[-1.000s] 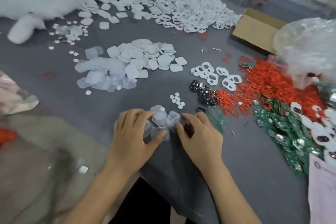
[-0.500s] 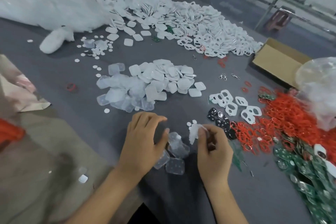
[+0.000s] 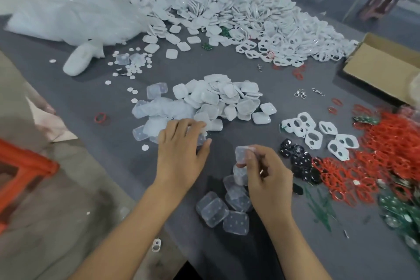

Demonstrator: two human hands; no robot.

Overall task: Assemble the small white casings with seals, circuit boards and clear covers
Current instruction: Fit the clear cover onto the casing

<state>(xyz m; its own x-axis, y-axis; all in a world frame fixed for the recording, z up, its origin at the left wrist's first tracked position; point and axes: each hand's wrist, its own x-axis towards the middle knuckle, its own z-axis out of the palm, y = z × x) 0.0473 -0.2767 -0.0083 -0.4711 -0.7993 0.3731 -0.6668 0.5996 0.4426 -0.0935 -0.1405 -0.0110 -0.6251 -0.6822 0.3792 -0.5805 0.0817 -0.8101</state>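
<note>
Grey surface (image 3: pixel 295 245) | our right hand (image 3: pixel 268 179) pinches one clear cover (image 3: pixel 241 154), upright | our left hand (image 3: pixel 181 145) curls onto clear cover pile (image 3: pixel 159 111), directly ahead, nearer than right | loose covers (image 3: pixel 223 209) below right hand

Small assembly workshop — grey-covered worktable (image 3: pixel 227 257), bulk heaps of white casings (image 3: pixel 261 18), red seals (image 3: pixel 386 148), green circuit boards (image 3: pixel 400 209) — open cardboard box (image 3: pixel 381 66), bare concrete floor (image 3: pixel 56 211).
</note>
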